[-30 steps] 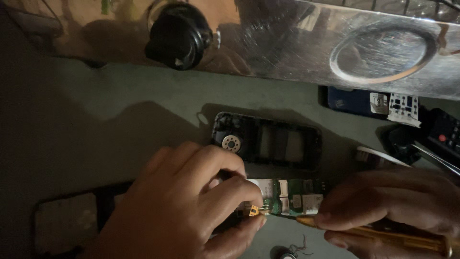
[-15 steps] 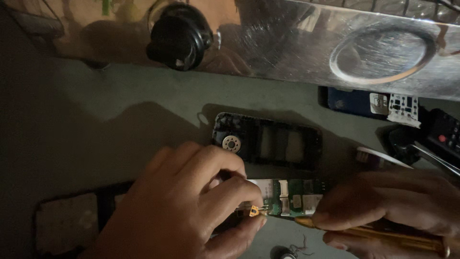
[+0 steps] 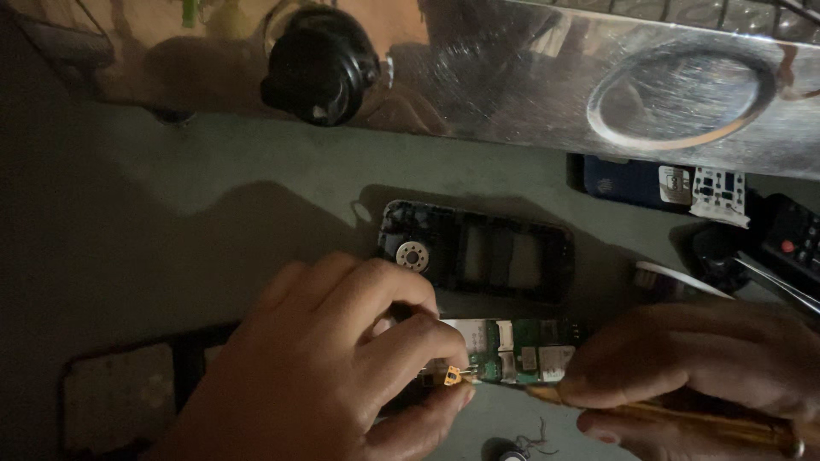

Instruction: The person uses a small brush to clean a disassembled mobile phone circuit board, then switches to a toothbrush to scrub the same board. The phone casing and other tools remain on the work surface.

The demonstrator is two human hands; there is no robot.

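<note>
The scene is dim and warm-toned, the left side sinking into near black; glare streaks the scratched shiny metal panel (image 3: pixel 598 77) along the top. Soft shadows pool on the grey-green table surface (image 3: pixel 213 196); detail stays fairly sharp, though slightly grainy.

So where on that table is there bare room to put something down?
The widest bare stretch of the green table lies between the shiny metal panel and the left hand, left of the empty phone frame. The right side is crowded: circuit board, right hand, screwdriver, blue phone.
</note>
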